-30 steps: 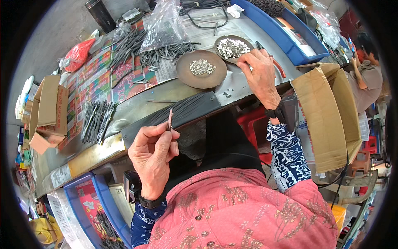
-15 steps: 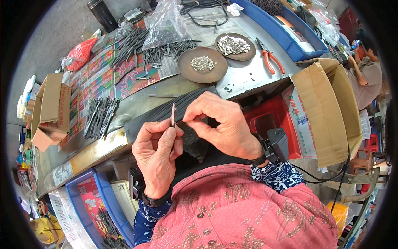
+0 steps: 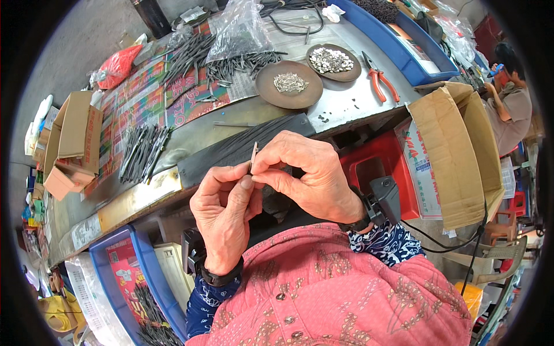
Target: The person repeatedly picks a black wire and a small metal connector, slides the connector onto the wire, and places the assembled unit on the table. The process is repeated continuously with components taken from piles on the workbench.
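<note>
Between the thumb and fingers of my left hand [image 3: 226, 210] a small thin strip [image 3: 254, 151], pale on its upper part, stands nearly upright. Its lower end is hidden by the fingertips. My right hand [image 3: 307, 177] is closed in a pinch against the strip's right side, and the fingertips of both hands meet there. Whatever the right fingers hold is hidden. Beyond the hands, a brown dish [image 3: 270, 99] bears small silvery metal pieces, and a second dish [image 3: 344, 76] holds small white and silver pieces. Both hands are in front of the bench edge.
Red-handled pliers [image 3: 378, 83] lie right of the dishes. Bundled dark strips [image 3: 144, 153] rest at left near an open carton [image 3: 75, 130]. A plastic bag [image 3: 239, 34] covers more strips. Blue trays [image 3: 138, 254] and a large cardboard box [image 3: 447, 153] flank me; another person [image 3: 511, 115] sits far right.
My right fingertips have come against the strip, where a small gap was before. My left hand appears slightly farther right, and the bench view has shifted a little.
</note>
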Demonstrator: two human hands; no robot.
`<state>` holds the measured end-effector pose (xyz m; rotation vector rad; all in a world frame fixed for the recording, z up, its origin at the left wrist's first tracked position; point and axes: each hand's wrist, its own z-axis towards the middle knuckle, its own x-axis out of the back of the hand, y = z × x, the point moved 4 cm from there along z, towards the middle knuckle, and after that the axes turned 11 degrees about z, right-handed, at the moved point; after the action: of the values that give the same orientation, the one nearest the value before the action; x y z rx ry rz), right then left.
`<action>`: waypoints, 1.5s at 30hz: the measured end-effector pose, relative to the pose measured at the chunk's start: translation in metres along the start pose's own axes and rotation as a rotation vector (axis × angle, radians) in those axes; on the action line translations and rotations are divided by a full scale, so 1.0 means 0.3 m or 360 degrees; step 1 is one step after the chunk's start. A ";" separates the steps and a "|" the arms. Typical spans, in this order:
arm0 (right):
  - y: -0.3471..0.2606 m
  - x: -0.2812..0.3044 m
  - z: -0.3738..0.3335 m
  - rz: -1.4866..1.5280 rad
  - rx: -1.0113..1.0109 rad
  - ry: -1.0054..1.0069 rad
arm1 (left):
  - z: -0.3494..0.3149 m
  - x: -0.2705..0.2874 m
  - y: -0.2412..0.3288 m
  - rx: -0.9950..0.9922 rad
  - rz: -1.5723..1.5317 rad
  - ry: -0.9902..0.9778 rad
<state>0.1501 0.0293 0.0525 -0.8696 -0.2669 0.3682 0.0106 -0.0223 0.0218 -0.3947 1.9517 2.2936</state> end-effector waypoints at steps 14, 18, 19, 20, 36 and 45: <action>0.012 0.014 -0.001 -0.0043 -0.0128 0.0129 | -0.003 0.004 0.017 0.0055 0.0161 0.0090; -0.022 0.040 0.031 -0.0484 0.0175 -0.0060 | 0.003 0.018 0.065 -0.0221 0.0800 0.0043; -0.023 0.043 0.039 -0.0529 0.0196 -0.0077 | 0.009 0.018 0.071 -0.0303 0.0931 0.0029; -0.023 0.044 0.045 -0.0574 0.0218 -0.0093 | 0.013 0.014 0.075 -0.0385 0.1061 0.0013; 0.000 -0.030 0.014 -0.0671 0.0577 0.0004 | 0.008 0.019 0.011 -0.0138 0.0377 0.0191; 0.021 -0.058 -0.015 -0.0701 0.0679 0.0070 | -0.008 0.019 0.001 -0.0155 0.0219 0.0232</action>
<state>0.1347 0.0224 0.0435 -0.3816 -0.3158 -0.0098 0.0052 -0.0253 0.0203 -0.4624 1.9961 2.5197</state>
